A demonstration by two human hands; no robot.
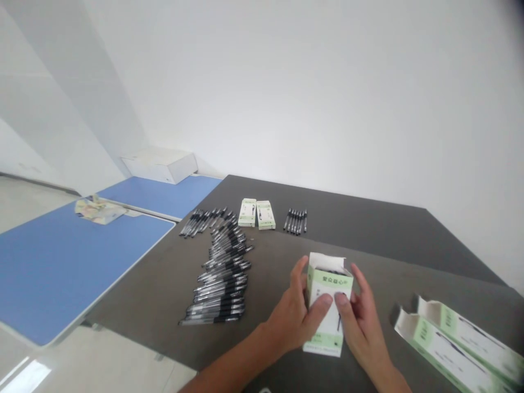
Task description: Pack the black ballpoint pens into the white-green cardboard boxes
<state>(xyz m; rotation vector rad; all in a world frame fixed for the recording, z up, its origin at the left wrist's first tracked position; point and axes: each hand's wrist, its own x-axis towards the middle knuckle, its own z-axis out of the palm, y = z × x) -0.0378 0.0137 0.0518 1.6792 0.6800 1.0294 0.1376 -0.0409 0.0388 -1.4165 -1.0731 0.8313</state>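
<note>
The left hand (292, 319) and right hand (362, 325) clasp an upright pen box (329, 281) between them, top flap open, apparently being readied for filling, which would need one hand freed for the pens (223, 273) lying beyond the left hand.

Carton (327, 305): white, pale-green bands top and bottom. Pens (223, 273): black. Table (368, 229): dark grey. Side tables (61, 262): blue, pale edging. Open cartons (450, 349) at right edge: same white-green.
</note>
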